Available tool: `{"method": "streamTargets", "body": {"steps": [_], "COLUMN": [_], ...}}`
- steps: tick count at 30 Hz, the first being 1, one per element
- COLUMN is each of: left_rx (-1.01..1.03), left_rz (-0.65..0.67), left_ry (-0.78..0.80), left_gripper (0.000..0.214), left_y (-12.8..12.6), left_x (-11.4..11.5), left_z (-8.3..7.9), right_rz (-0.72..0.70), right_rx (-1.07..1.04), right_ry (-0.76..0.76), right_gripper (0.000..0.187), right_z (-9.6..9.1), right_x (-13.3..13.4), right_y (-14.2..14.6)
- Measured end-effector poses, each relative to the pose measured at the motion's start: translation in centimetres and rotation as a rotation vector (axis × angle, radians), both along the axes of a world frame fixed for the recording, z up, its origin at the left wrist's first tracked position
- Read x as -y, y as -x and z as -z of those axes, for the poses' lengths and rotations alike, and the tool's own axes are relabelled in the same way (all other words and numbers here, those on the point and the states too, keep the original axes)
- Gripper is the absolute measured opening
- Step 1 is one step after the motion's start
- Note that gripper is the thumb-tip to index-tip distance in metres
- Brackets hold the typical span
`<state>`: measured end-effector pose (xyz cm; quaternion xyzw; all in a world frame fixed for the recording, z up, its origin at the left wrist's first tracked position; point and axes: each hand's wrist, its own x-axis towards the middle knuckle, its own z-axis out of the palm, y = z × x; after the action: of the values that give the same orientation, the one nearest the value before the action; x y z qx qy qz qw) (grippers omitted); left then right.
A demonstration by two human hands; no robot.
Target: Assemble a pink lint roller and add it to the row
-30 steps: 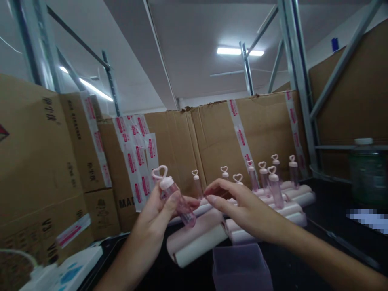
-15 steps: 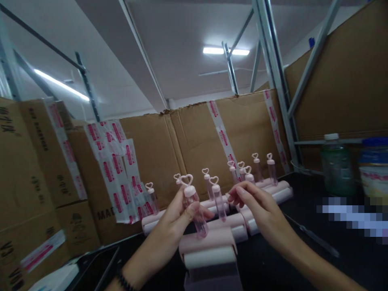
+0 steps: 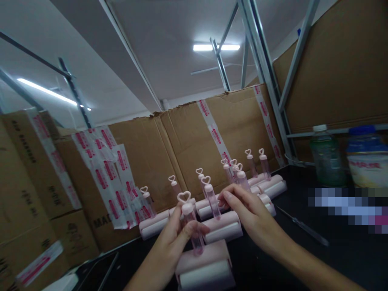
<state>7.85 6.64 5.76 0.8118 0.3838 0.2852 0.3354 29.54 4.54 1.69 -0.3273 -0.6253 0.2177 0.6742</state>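
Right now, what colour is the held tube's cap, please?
The cap is pale pink, clearest in the head view.

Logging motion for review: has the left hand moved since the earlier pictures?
Yes: the left hand has shifted right, away from the tape patch on the cardboard.

Left hand [image 3: 177, 242] is tipping the heart-topped pink tube [image 3: 188, 210] from slanted to nearly upright, also carrying it lower in view. Right hand [image 3: 247, 206] is shifting off the standing tube [image 3: 212, 202], uncovering it. Camera is panning right: blue-lidded jar [image 3: 366, 159] is entering, green bottle [image 3: 327, 157] is moving inward, white block [image 3: 62, 283] is sliding out.
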Motion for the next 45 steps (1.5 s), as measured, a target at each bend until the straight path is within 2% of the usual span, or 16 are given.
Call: {"method": "streamTargets", "body": {"steps": [5,12,16,23,26,30,33,35,39,41,45], "left_rx": [-0.006,-0.046,-0.039,-0.042,-0.007,0.021,0.022,0.01,-0.02,-0.025,-0.028], "left_rz": [-0.043,-0.044,-0.101,-0.302,-0.388,-0.408,-0.417,-0.427,-0.456,-0.466,-0.502], "left_ry": [0.014,0.011,-0.025,-0.13,-0.237,-0.368,-0.447,-0.473,-0.516,-0.545,-0.603], "left_gripper": [0.051,0.039,0.039,0.05,0.05,0.047,0.047,0.048,0.047,0.046,0.045], "left_y": [-0.1,0.5,2.5,9.6,12.2,14.6,15.6,16.1,16.3,16.2,16.0], "left_x": [0.6,1.3,0.7,-3.9,-6.7,-11.1,-13.8,-14.8,-15.5,-15.8,-16.9], "left_z": [1.3,0.3,0.6,1.2,1.2,1.6,2.0,2.0,1.8,1.8,2.1], "right_rz": [-0.028,-0.027,-0.013,0.029,0.062,0.168,0.271,0.318,0.391,0.422,0.467], "right_rx": [0.057,0.108,0.132,0.179,0.228,0.341,0.46,0.535,0.68,0.758,0.915], "right_ry": [0.019,0.041,0.049,0.055,0.055,0.066,0.102,0.131,0.193,0.214,0.211], "right_gripper": [0.028,0.031,0.03,0.024,0.022,0.018,0.011,0.011,0.039,0.051,0.049], "right_z": [0.1,0.0,0.3,0.5,0.5,1.2,2.3,3.1,4.4,4.6,3.5], "right_x": [0.2,0.4,0.3,0.4,0.4,-0.2,-1.0,-1.5,-2.3,-2.4,-2.2], "right_y": [0.6,0.7,0.7,0.8,0.9,1.0,0.9,0.9,1.2,1.6,3.1]}}
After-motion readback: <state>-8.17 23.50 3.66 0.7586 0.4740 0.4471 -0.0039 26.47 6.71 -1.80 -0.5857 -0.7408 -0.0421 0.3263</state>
